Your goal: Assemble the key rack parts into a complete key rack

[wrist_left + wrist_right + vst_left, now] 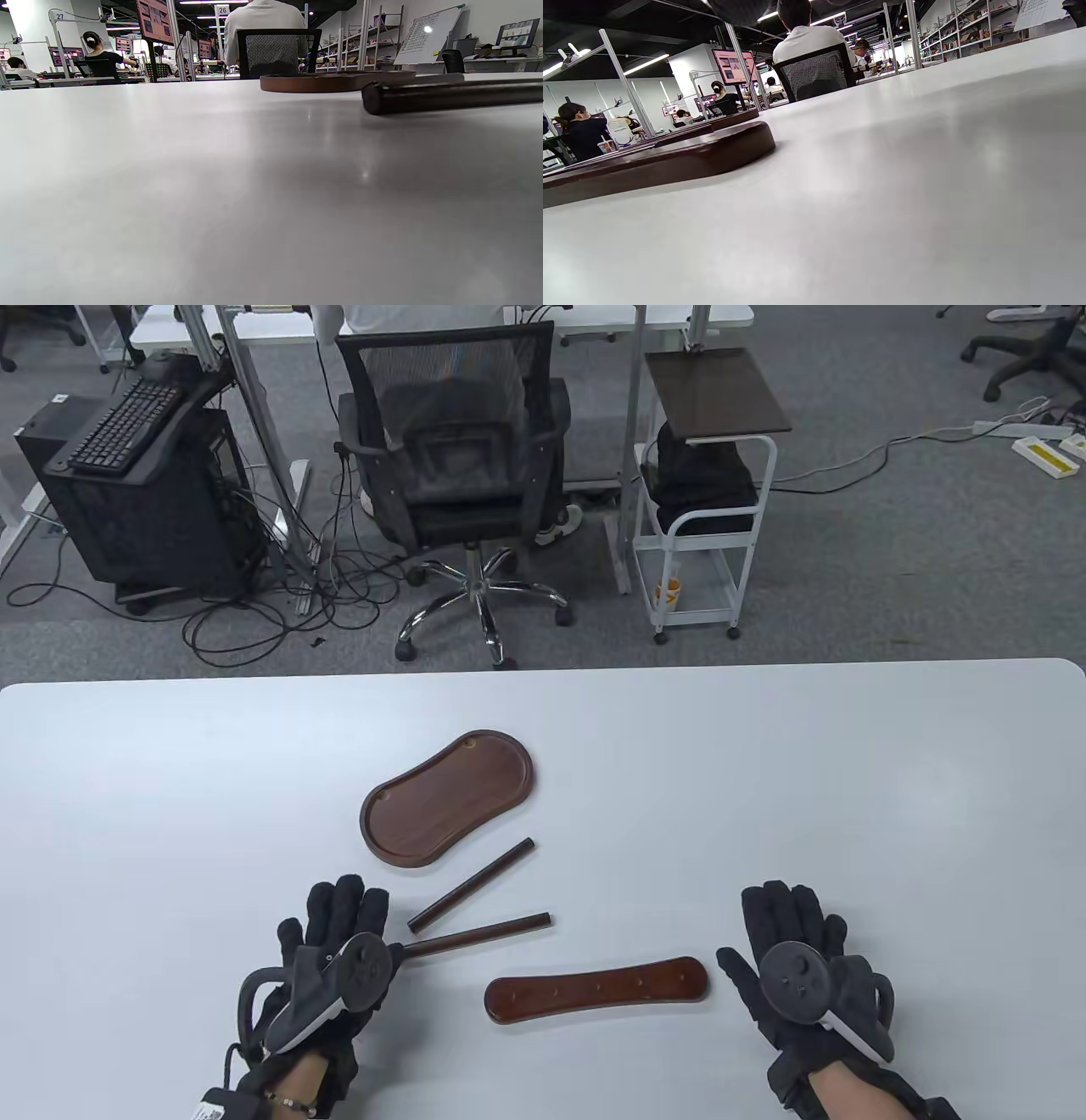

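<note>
Key rack parts lying unassembled on the white bench (764,746), both grips released.

The flat dark-brown wooden hook bar (596,989) is lying between the left hand (327,976) and right hand (806,976), touching neither; two dark wooden rods (472,885) and the oval wooden tray base (447,797) are lying beyond. Only the table view is showing the flattened fingers.

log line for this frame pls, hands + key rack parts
phase: pre-assembly | left hand: flat on table | right hand: flat, empty | base tray, two rods, hook bar: loose, separate
</note>
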`<action>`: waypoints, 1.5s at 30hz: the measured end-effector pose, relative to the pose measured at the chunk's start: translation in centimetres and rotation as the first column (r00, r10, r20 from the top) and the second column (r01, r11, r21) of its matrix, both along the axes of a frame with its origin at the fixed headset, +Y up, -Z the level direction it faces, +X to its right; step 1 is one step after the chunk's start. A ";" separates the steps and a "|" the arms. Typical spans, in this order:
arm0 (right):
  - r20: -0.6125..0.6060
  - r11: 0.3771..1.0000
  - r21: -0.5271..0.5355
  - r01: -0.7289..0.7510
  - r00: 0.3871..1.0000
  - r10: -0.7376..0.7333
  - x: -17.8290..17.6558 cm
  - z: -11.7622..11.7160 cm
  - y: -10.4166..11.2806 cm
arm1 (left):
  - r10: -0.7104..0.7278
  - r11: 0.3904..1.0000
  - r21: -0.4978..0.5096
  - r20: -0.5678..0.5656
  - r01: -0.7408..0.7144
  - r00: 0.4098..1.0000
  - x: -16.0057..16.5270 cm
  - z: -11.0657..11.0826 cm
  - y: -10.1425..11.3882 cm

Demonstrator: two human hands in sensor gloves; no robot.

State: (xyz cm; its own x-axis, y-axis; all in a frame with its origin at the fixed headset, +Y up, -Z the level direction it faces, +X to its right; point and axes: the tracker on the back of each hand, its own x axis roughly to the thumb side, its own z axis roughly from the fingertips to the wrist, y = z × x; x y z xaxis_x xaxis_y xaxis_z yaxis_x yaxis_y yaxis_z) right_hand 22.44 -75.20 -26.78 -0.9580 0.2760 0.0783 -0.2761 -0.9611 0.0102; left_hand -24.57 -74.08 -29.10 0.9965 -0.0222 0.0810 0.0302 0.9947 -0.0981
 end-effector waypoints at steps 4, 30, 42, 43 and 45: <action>-0.002 1.000 0.002 -0.002 1.000 0.002 0.0 0.0 0.0 | 0.000 1.000 0.000 0.000 0.000 1.000 0.0 0.0 0.0; -0.263 0.992 -0.039 -0.117 0.959 0.103 -4.7 0.3 -0.1 | 0.018 0.999 -0.025 -0.014 -0.019 1.000 0.2 -0.2 0.0; -0.440 0.975 -0.154 -0.160 0.895 0.077 -7.2 -0.1 -1.8 | 0.025 0.999 -0.022 -0.014 -0.025 1.000 0.2 -0.3 0.0; -0.452 0.968 -0.176 -0.179 0.888 0.082 -7.4 -0.1 -2.0 | 0.023 0.999 -0.022 -0.013 -0.024 1.000 0.2 -0.3 0.0; -0.456 0.957 -0.202 -0.208 0.885 0.095 -7.5 0.0 -2.3 | 0.023 1.000 -0.020 -0.013 -0.023 1.000 0.2 -0.3 0.0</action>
